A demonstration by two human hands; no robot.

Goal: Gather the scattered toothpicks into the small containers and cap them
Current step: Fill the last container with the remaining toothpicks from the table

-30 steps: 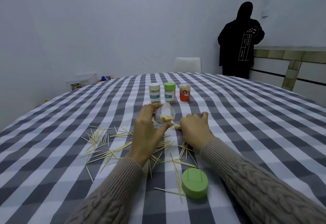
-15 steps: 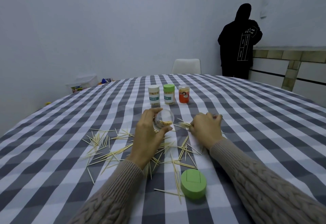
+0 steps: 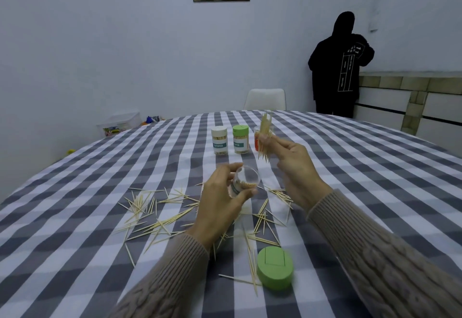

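My left hand [image 3: 220, 200] grips a small clear container [image 3: 243, 182], tilted with its open mouth toward me and a few toothpicks inside. My right hand [image 3: 292, 167] is raised above the table and pinches an upright bundle of toothpicks [image 3: 265, 137]. Several loose toothpicks [image 3: 160, 222] lie scattered on the checked tablecloth [image 3: 75, 217] around and under my hands. A green cap [image 3: 275, 271] lies flat near the front edge.
Farther back stand a white-capped container [image 3: 219, 140], a green-capped container [image 3: 240, 138] and an orange one [image 3: 257, 140] partly hidden by the bundle. A white chair [image 3: 265, 98] is behind the table. A person in black [image 3: 337, 67] stands at the right wall.
My right hand has lifted off the table with a bundle of toothpicks, rising up and back. My left hand keeps holding the clear container in about the same place.
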